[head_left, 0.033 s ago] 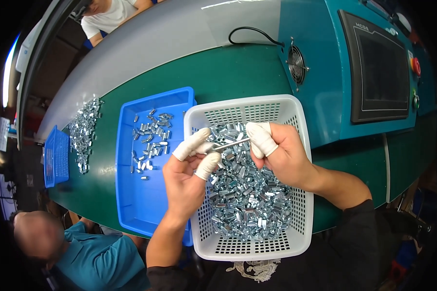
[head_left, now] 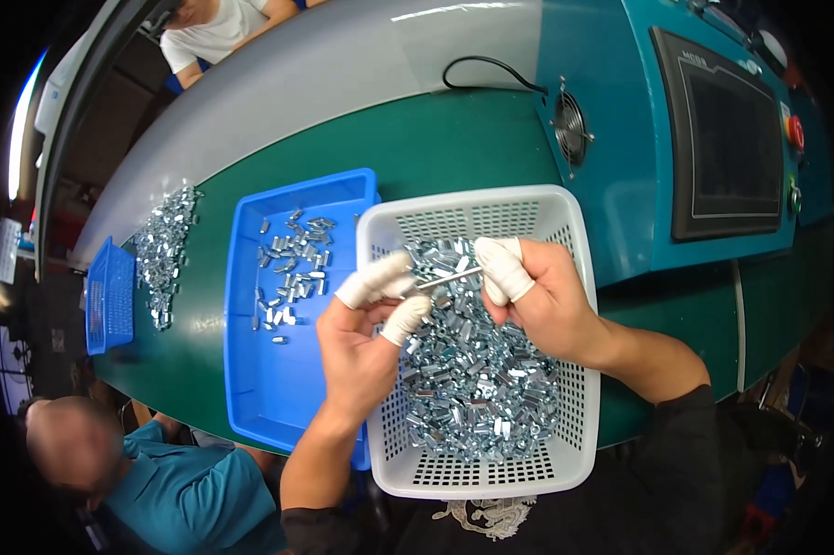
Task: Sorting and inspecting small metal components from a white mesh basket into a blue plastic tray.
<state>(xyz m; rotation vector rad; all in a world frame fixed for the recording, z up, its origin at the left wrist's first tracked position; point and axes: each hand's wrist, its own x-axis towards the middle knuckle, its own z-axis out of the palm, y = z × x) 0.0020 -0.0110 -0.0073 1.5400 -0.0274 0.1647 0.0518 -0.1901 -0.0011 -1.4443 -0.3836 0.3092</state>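
Grip: right hand (head_left: pixel 556 303) pinches rod (head_left: pixel 456 277); left hand (head_left: pixel 359 347) at its tip, hold unclear | Rod: above basket (head_left: pixel 576 407) | Progress: rod handling seems midway; some pieces (head_left: pixel 279 339) in tray (head_left: pixel 296 384), far more in basket

Room to pass lies over the desk (head_left: pixel 417 139) behind the blue tray (head_left: pixel 287 388) and between that tray and the loose metal pile (head_left: pixel 164 252), while the left hand (head_left: pixel 359 347) and right hand (head_left: pixel 551 301) obstruct the far half of the white basket (head_left: pixel 481 488) and the teal machine (head_left: pixel 611 139) crowds its right wall.
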